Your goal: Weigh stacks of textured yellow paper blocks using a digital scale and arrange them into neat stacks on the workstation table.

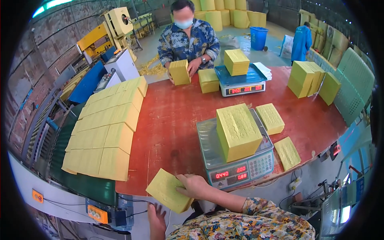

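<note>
My right hand (194,186) is shut on the right edge of a thin yellow paper stack (168,191), holding it tilted over the near edge of the red table (168,120). My left hand (156,219) is just below the stack with fingers spread, holding nothing. Right beside my right hand stands a grey weighing scale (236,170) with red digits, and a thick yellow paper block (238,132) rests on its pan.
Two thin yellow stacks (270,118) (287,153) lie right of the scale. Rows of yellow blocks (104,136) fill the green conveyor (82,182) on the left. Across the table a co-worker holds a block (179,72) next to a second scale (242,86). More blocks (306,78) stand far right.
</note>
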{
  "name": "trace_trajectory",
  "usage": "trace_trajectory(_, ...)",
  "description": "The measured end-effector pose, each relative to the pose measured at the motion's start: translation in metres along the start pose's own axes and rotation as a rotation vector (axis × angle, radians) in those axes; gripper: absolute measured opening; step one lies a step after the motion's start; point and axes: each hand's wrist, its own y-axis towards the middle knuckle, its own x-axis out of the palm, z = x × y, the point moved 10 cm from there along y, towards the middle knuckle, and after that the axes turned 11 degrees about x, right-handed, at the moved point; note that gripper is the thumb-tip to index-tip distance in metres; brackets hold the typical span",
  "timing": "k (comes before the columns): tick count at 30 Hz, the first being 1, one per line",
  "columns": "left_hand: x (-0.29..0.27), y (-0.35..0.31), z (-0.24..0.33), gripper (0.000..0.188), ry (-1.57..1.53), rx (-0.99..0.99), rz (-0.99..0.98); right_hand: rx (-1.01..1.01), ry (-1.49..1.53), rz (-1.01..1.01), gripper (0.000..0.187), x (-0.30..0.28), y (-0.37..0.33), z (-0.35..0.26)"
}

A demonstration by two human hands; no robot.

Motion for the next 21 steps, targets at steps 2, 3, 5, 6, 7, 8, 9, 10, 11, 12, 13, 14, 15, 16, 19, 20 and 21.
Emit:
trace_trajectory(2,0.033,-0.012,-0.031,0.067,-0.464,-0.087,-0.168,-0.018,0.002,-0.011,0.051,0.006,-0.006,-0.005)
trace_trajectory(3,0.068,-0.017,-0.005,0.064,-0.520,0.004,-0.271,-0.019,0.017,0.007,0.052,0.008,-0.009,-0.002)
trace_trajectory(5,0.072,-0.015,-0.004,0.062,-0.551,-0.002,-0.237,-0.024,0.037,0.019,0.053,0.010,-0.019,-0.006)
trace_trajectory(6,0.070,-0.015,-0.005,0.060,-0.581,-0.008,-0.206,0.011,0.049,0.004,0.054,0.011,-0.021,-0.005)
trace_trajectory(7,0.068,-0.018,-0.004,0.060,-0.575,-0.012,-0.203,0.048,0.063,-0.011,0.055,0.012,-0.022,-0.003)
trace_trajectory(8,0.065,-0.020,0.000,0.060,-0.600,-0.012,-0.211,0.052,0.071,-0.014,0.055,0.014,-0.024,-0.002)
trace_trajectory(9,0.061,-0.024,0.002,0.059,-0.615,-0.025,-0.220,0.050,0.070,-0.028,0.056,0.020,-0.026,-0.002)
trace_trajectory(10,0.058,-0.027,0.001,0.059,-0.596,-0.044,-0.219,0.050,0.071,-0.043,0.057,0.025,-0.029,-0.002)
trace_trajectory(11,0.059,-0.027,0.002,0.058,-0.565,-0.034,-0.224,0.070,0.092,-0.049,0.057,0.028,-0.030,0.000)
trace_trajectory(12,0.062,-0.029,0.006,0.056,-0.530,-0.038,-0.244,0.076,0.081,-0.022,0.057,0.024,-0.033,0.000)
trace_trajectory(13,0.061,-0.033,0.006,0.057,-0.456,-0.082,-0.165,0.082,0.070,-0.006,0.058,0.023,-0.037,0.001)
trace_trajectory(14,0.051,-0.035,0.001,0.057,-0.428,-0.122,-0.171,0.083,0.071,0.026,0.059,0.021,-0.039,-0.001)
trace_trajectory(15,0.048,-0.032,0.017,0.055,0.104,0.162,-0.345,0.083,0.091,0.029,0.058,0.020,-0.041,-0.002)
trace_trajectory(16,0.066,-0.038,0.034,0.052,0.623,0.461,-0.513,0.069,0.099,0.035,0.056,0.019,-0.041,-0.002)
trace_trajectory(19,0.052,-0.024,-0.004,0.049,-0.048,0.027,-0.401,0.005,0.214,0.084,0.047,0.015,-0.044,-0.002)
trace_trajectory(20,0.050,-0.020,-0.006,0.050,0.019,0.061,-0.437,0.018,0.213,0.089,0.047,0.019,-0.045,0.004)
trace_trajectory(21,0.055,-0.016,-0.007,0.050,0.017,0.053,-0.456,0.079,0.333,0.153,0.045,0.018,-0.049,0.023)
